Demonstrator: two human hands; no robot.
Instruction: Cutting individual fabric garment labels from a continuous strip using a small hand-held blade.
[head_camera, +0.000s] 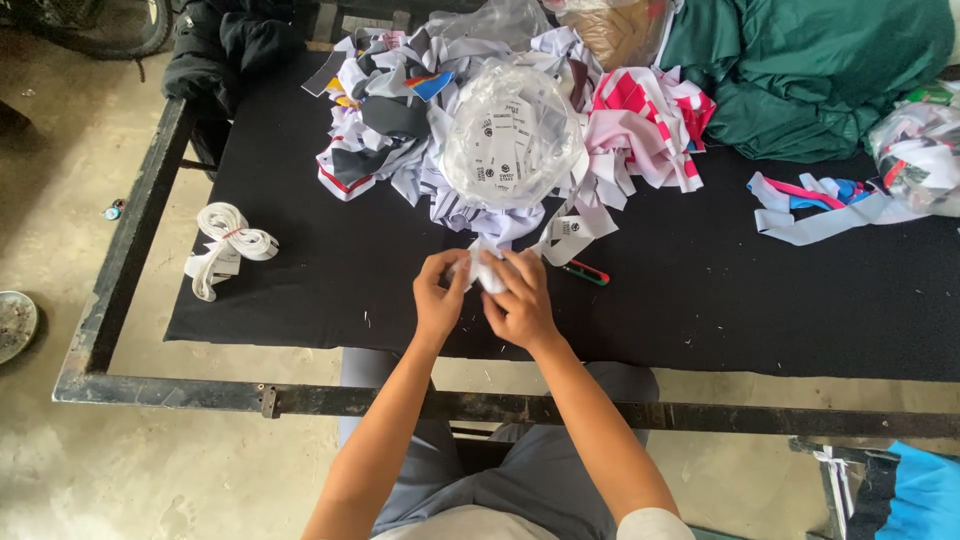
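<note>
1. Head view, step in hand: small white fabric labels (487, 270) are pinched between both hands just above the black worktop (300, 290), directly in front of the heap of label strips (470, 140). The bundle is best kept squared, its edges aligned with the fingertips, and held close to the cloth so that no piece is dropped.
2. Head view, pose: the left hand (438, 300) is closed on the left edge of the labels, thumb on top; the right hand (520, 300) is closed on their right side, fingers curled over. Both forearms are angled inward from the body, wrists raised off the worktop. A tied white bundle (228, 245) lies well apart at the left edge, and a red and green pen-like tool (585, 272) just beside the right hand.
</note>
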